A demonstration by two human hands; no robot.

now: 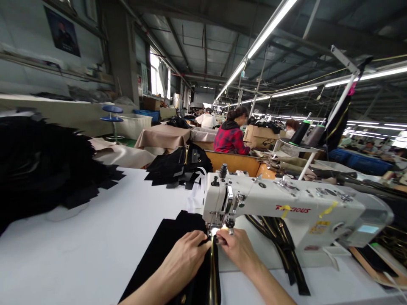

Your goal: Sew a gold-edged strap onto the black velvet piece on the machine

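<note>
A white sewing machine (286,209) stands on the white table (95,237). Under its needle lies a black fabric piece (168,245) with a gold zipper (212,271) running toward me. My left hand (186,254) presses flat on the fabric just left of the needle. My right hand (238,250) rests on the fabric and zipper just right of the presser foot, fingertips at the needle. Both hands hold the work down.
A large heap of black fabric pieces (41,165) fills the table's left. Another black pile (181,167) sits behind the machine. Black zipper strips (280,237) lie under the machine arm. A person in a red plaid shirt (230,137) works ahead; thread cones (300,131) stand right.
</note>
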